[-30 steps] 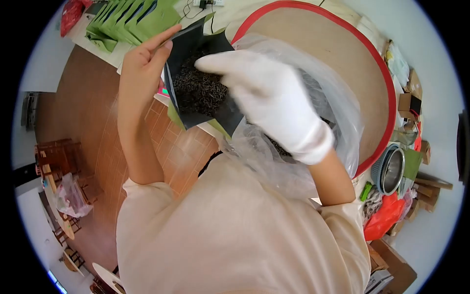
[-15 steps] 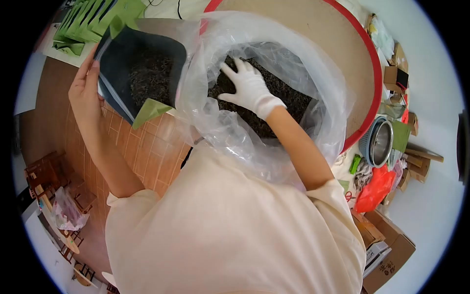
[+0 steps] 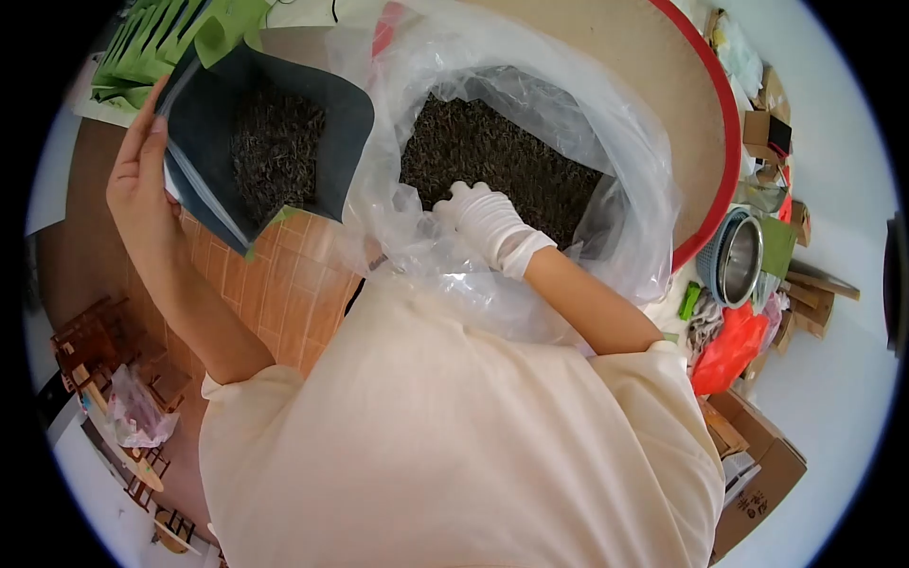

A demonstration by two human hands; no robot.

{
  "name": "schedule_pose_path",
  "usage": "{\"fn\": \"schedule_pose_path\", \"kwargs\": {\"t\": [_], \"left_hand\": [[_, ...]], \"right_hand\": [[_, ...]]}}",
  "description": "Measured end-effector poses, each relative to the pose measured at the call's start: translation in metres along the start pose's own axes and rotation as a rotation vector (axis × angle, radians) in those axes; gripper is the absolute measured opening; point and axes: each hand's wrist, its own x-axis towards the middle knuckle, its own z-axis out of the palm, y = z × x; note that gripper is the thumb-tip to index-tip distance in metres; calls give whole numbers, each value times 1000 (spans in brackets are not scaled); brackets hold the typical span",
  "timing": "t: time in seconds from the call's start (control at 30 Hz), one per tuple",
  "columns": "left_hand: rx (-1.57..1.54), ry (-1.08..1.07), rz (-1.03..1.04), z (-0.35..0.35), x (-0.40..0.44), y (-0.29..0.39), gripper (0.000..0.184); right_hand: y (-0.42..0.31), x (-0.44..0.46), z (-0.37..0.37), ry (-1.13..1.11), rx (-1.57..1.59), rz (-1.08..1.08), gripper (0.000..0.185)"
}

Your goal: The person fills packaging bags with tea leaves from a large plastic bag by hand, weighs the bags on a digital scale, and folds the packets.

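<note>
My bare left hand [image 3: 144,180] grips the side edge of a green pouch [image 3: 331,104] with a dark lining. Its mouth is wide open, and dark, twisted dried leaves that look like loose tea [image 3: 275,142] lie inside. In a white glove, my right hand [image 3: 485,222] is curled down into more tea leaves [image 3: 502,142] at the near side of a large clear plastic bag [image 3: 426,246]. Its fingertips are hidden by the hand and the leaves. The bag's rim is spread wide around the leaves.
Behind the bag is a round tan surface with a red rim [image 3: 729,189]. Several green pouches [image 3: 151,47] stand in a row at the upper left. On the right are a metal bowl [image 3: 740,260], a red plastic bag [image 3: 729,350] and cardboard boxes [image 3: 767,473].
My right hand has drawn back toward my body, and its spread fingers have curled. My left hand has shifted slightly left with the pouch, whose mouth now shows more of the leaves.
</note>
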Motion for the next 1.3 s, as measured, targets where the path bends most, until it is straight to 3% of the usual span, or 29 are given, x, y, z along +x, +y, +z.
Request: {"fn": "schedule_pose_path", "kwargs": {"t": [0.13, 0.2, 0.27, 0.37, 0.47, 0.53, 0.6, 0.7, 0.77, 0.83, 0.87, 0.93, 1.0, 1.13, 1.3], "left_hand": [[-32, -43, 46, -3, 1, 5, 31], [33, -67, 103, -6, 3, 6, 31], [37, -62, 137, 3, 2, 11, 31], [40, -107, 145, 9, 8, 2, 32], [17, -126, 114, 29, 3, 9, 32], [54, -149, -36, 44, -5, 27, 32], [247, -208, -47, 39, -1, 24, 31], [264, -188, 41, 31, 3, 21, 31], [324, -152, -12, 17, 10, 21, 32], [133, -1, -183, -3, 31, -1, 32], [146, 18, -168, -12, 46, -18, 32], [-282, 188, -246, -26, 82, -58, 30], [-443, 189, -226, -28, 111, -92, 31], [-390, 248, -229, 1, 129, -105, 36], [-275, 327, -190, 23, 140, -123, 39]], "right_hand": [[19, -18, 4, 128, 157, 112, 34], [42, -27, 12, 304, 500, 87, 34], [54, -37, 6, 312, 1014, 116, 25], [53, -61, -44, 180, 1454, 259, 20], [51, -69, -64, 242, 1653, 147, 22], [45, -76, -79, 229, 1691, 102, 21], [37, -79, -88, 272, 1632, 66, 22], [31, -75, -89, 410, 1409, 79, 20], [30, -70, -83, 408, 1344, 67, 20], [29, -67, -77, 370, 1316, 87, 22], [26, -65, -71, 395, 1322, 80, 22], [27, -62, -63, 359, 1315, 88, 21], [29, -56, -52, 366, 1316, 79, 20], [32, -53, -43, 350, 1348, 83, 21], [40, -52, -31, 430, 1169, 154, 28]]}}
